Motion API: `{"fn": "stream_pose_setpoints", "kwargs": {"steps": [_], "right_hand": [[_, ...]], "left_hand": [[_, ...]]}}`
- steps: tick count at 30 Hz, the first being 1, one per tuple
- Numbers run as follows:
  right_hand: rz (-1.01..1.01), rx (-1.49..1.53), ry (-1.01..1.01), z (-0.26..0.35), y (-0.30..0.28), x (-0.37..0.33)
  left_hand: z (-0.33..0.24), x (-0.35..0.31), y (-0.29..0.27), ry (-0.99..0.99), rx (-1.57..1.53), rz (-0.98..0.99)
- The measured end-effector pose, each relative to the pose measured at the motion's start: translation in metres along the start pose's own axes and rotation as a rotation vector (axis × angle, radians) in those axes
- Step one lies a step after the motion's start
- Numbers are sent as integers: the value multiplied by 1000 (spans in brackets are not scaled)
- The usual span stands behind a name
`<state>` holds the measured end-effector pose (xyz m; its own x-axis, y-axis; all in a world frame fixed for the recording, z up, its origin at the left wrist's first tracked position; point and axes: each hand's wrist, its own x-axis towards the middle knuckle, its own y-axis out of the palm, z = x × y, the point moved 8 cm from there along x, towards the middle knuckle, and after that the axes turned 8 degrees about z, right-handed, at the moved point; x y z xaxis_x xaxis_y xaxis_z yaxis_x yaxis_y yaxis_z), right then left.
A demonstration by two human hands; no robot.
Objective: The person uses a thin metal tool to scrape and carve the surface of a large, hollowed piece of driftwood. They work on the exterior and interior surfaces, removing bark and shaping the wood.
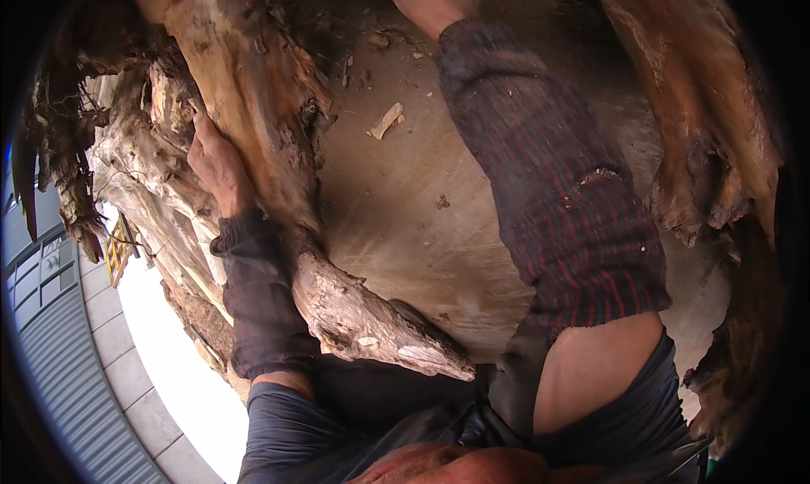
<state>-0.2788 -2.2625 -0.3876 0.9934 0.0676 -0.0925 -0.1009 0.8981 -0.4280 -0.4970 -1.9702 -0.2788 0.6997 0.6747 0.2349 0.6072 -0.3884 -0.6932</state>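
Observation:
My left hand rests against the left side of a thick brown piece of gnarled wood, with a finger stretched upward along it. Its other fingers are partly hidden. Pale, rough root wood lies just beyond that hand on the left. My right hand reaches far forward to the top edge of the view. Its fingers are cut off there, so what they touch or hold does not show. Beneath the right arm spreads a smooth tan surface strewn with dust and chips.
A pointed wood stub juts toward my body. Another large curved piece of wood rises on the right. A loose wood chip lies on the tan surface. Beyond the wood at left are grey paving and a corrugated wall.

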Motion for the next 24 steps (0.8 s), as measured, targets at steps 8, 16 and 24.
{"fn": "stream_pose_setpoints", "kwargs": {"steps": [8,16,24], "right_hand": [[1,21,-12,-3,16,7],[-36,7,-30,0,17,6],[-116,-31,-65,9,-8,-5]], "left_hand": [[3,2,0,32,15,23],[2,1,1,9,16,44],[6,4,3,5,-59,70]]}}
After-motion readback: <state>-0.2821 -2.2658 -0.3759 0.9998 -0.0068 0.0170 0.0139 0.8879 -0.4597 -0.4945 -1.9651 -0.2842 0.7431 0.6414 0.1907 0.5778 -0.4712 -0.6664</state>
